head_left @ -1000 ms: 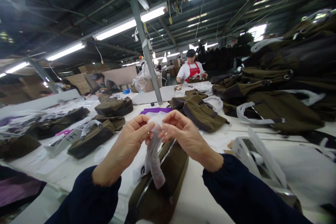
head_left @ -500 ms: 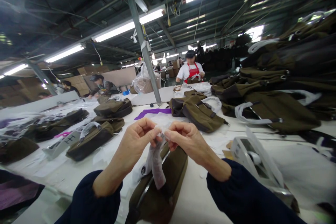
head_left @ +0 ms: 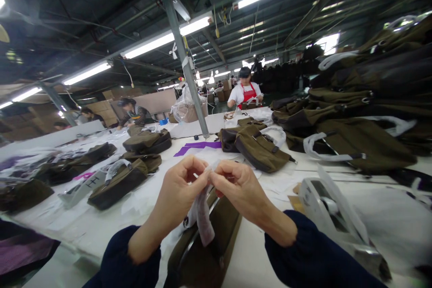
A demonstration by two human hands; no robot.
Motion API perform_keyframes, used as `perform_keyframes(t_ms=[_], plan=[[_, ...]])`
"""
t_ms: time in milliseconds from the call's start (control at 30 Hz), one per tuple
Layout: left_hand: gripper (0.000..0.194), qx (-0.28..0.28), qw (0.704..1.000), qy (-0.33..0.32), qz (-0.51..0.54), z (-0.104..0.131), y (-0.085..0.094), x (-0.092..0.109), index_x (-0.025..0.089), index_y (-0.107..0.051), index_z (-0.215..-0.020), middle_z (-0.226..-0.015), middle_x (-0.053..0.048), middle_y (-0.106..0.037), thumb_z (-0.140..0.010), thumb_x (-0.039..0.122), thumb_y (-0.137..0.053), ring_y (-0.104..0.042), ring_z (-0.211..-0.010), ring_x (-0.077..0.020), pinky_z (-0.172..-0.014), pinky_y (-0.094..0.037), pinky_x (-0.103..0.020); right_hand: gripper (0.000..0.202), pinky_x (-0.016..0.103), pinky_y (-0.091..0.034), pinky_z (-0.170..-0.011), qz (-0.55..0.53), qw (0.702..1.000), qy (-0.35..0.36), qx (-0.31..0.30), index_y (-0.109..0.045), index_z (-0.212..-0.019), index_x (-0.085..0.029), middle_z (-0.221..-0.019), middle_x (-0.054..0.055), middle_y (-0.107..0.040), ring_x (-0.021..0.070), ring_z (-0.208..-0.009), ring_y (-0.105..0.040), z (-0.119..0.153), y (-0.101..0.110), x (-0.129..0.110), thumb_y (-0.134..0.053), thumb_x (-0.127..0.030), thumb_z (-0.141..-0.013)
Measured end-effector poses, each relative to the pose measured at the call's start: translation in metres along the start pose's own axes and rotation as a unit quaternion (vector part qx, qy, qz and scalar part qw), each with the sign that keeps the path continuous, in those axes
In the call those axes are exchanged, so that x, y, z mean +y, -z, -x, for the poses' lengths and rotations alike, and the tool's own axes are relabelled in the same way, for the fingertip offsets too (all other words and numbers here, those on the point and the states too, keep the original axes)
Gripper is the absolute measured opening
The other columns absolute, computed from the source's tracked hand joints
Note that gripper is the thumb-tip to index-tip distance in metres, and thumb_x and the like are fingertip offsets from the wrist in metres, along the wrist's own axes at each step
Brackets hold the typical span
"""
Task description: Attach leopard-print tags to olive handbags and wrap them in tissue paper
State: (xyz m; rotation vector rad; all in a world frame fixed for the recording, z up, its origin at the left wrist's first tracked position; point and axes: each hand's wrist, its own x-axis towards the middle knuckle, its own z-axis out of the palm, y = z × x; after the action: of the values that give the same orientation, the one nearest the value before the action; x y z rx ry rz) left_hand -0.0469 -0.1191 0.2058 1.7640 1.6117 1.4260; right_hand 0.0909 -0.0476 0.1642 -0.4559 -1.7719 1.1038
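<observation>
An olive-green bag (head_left: 219, 229) with dark trim and a zipper lies on the white table right in front of me. Its handle (head_left: 204, 220) is wrapped in thin white wrapping and arches up under my fingers. My left hand (head_left: 180, 189) pinches the white wrapping (head_left: 209, 168) at the top of the handle, thumb against fingertips. Close beside it, my right hand (head_left: 241, 189) pinches the same wrapping from the other side. The fingertips of both hands nearly meet there, and they hide part of the handle.
A tape dispenser (head_left: 332, 211) stands at the right. More olive bags lie ahead (head_left: 263, 146), at the left (head_left: 118, 180) and in a heap (head_left: 364, 139) at the right. Purple sheets (head_left: 197, 147) lie near a metal post (head_left: 192, 81). Co-workers sit or stand across the table.
Both hands stay pinched on the wrapping, with the fingertips shifted slightly. The view has drifted a little, so the things at the left appear slightly farther right.
</observation>
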Motion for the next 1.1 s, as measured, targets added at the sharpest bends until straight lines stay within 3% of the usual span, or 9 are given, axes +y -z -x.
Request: perform_keyframes(t_ms=[100,233,400,633,833,1000,1100], plan=[[0.016,0.019,0.999,-0.016,-0.031,0.000,0.000,-0.001,0.019,-0.057,-0.070,-0.083,-0.001,-0.067,-0.081,0.024,-0.067,-0.056,-0.068,-0.0130,-0.060,-0.043,-0.022,0.029,0.023,-0.032,-0.056,0.014,1.000,0.016,0.005,-0.048,-0.059,-0.018,-0.061,-0.004,-0.046,0.0100,-0.060,-0.043,0.001,-0.003,-0.002,-0.055,-0.022,-0.087],[0.020,0.019,0.999,0.014,0.023,-0.001,0.001,-0.003,0.020,-0.054,-0.069,-0.082,-0.001,-0.066,-0.081,0.027,-0.068,-0.057,-0.069,-0.0131,-0.061,-0.045,-0.023,0.033,0.024,-0.032,-0.056,0.012,1.000,0.018,-0.007,-0.042,-0.058,-0.018,-0.061,-0.004,-0.044,0.0103,-0.060,-0.042,0.003,-0.005,-0.001,-0.054,-0.023,-0.088],[0.021,0.007,0.999,0.022,0.048,-0.001,0.002,-0.007,0.020,-0.051,-0.070,-0.085,-0.001,-0.066,-0.081,0.026,-0.068,-0.059,-0.072,-0.0134,-0.064,-0.047,-0.024,0.030,0.023,-0.037,-0.055,-0.025,1.000,-0.011,-0.004,-0.050,-0.060,-0.018,-0.065,-0.002,-0.050,0.0105,-0.060,-0.049,0.003,-0.009,0.005,-0.055,-0.024,-0.089],[0.020,0.006,1.000,-0.002,0.004,0.004,0.006,-0.004,0.019,-0.053,-0.069,-0.087,-0.002,-0.066,-0.082,0.024,-0.067,-0.059,-0.075,-0.0142,-0.066,-0.047,-0.024,0.026,0.022,-0.042,-0.054,-0.049,0.999,-0.020,-0.003,-0.056,-0.066,-0.017,-0.067,-0.002,-0.051,0.0107,-0.060,-0.054,0.001,-0.011,0.006,-0.053,-0.025,-0.090],[0.012,-0.066,0.989,0.070,0.110,-0.001,0.011,-0.008,0.019,-0.059,-0.091,-0.071,0.002,-0.061,-0.087,0.030,-0.061,-0.056,-0.056,-0.0116,-0.052,-0.048,-0.023,0.028,0.021,-0.045,-0.055,-0.052,0.998,-0.023,-0.039,-0.056,-0.067,-0.017,-0.065,-0.002,-0.053,0.0098,-0.059,-0.054,-0.003,-0.007,0.005,-0.052,-0.029,-0.093],[0.016,-0.031,0.986,0.065,0.150,-0.004,0.006,-0.011,0.019,-0.055,-0.090,-0.072,0.004,-0.057,-0.084,0.028,-0.067,-0.053,-0.057,-0.0094,-0.049,-0.047,-0.020,0.023,0.023,-0.050,-0.059,-0.130,0.990,-0.011,0.049,-0.051,-0.088,-0.020,-0.080,-0.002,-0.056,0.0118,-0.067,-0.057,0.001,-0.013,0.006,-0.061,-0.041,-0.089],[0.017,-0.003,0.989,0.036,0.144,-0.006,0.003,-0.007,0.019,-0.053,-0.087,-0.074,0.005,-0.056,-0.082,0.025,-0.068,-0.052,-0.057,-0.0076,-0.050,-0.046,-0.018,0.024,0.022,-0.049,-0.060,-0.095,0.993,0.010,0.067,-0.050,-0.083,-0.020,-0.079,-0.003,-0.053,0.0110,-0.068,-0.054,0.002,-0.018,0.009,-0.065,-0.039,-0.087]])
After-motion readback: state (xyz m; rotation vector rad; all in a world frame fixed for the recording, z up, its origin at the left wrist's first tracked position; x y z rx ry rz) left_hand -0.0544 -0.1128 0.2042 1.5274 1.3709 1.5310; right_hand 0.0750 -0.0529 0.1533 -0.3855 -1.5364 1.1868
